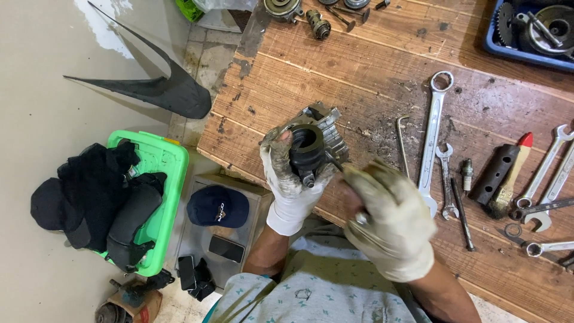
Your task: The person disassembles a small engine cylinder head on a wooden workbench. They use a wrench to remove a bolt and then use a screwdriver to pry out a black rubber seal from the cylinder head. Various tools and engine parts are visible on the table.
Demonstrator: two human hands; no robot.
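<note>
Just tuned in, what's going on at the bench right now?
A person in dirty white gloves holds a finned metal engine part with a black rubber fitting over a wooden workbench. The left hand grips it; the right hand works a thin tool at it. Wrenches lie alongside.

Mechanic's workshop: oil-stained wooden workbench (359, 78); spanners (431, 140) laid out at 3 o'clock; blue tray of engine parts (496, 45) at 1 o'clock.

Left hand (290, 179) gripping, right hand (388, 221) fisted; both gloved.
</note>
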